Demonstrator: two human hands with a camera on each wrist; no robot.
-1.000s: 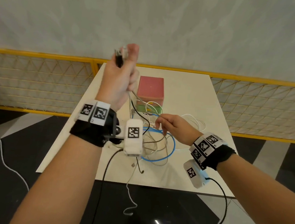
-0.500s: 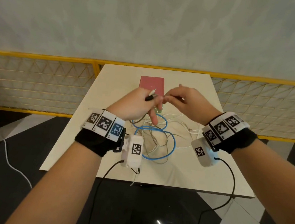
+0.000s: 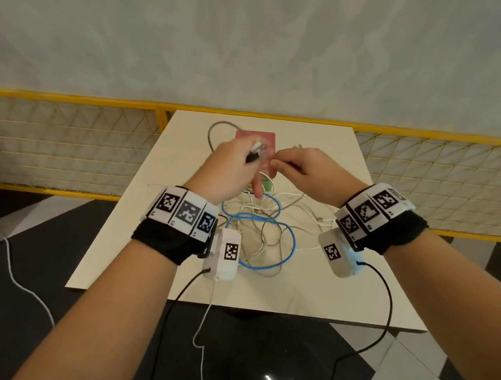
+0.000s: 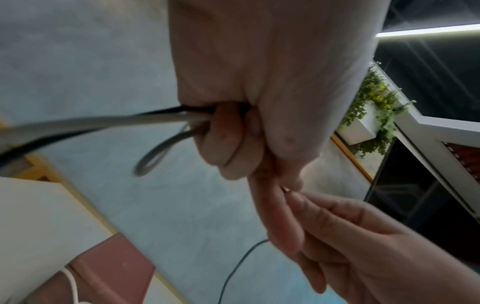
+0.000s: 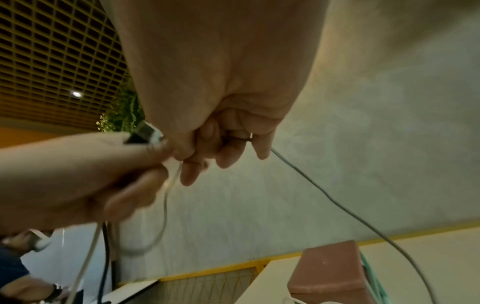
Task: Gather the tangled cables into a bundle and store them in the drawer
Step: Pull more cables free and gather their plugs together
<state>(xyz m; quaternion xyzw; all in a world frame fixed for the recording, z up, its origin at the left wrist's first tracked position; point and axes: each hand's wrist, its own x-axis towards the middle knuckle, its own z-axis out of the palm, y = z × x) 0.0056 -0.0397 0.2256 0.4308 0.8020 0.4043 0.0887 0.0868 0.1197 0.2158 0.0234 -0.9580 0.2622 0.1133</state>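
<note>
Hands meet above a white table (image 3: 325,287): the left hand (image 3: 232,170) grips a clutch of cable ends, one black (image 3: 250,158) and at least two grey or white, while the right hand (image 3: 308,173) pinches one thin grey cable (image 5: 337,205). Half a second ago no grey loop (image 3: 215,132) arched out beyond the left hand. One blue cable (image 3: 269,240) lies in the tangle of white leads (image 3: 307,219) on the table. One red-topped drawer box (image 3: 266,138) stands behind; its contents cannot be seen.
</note>
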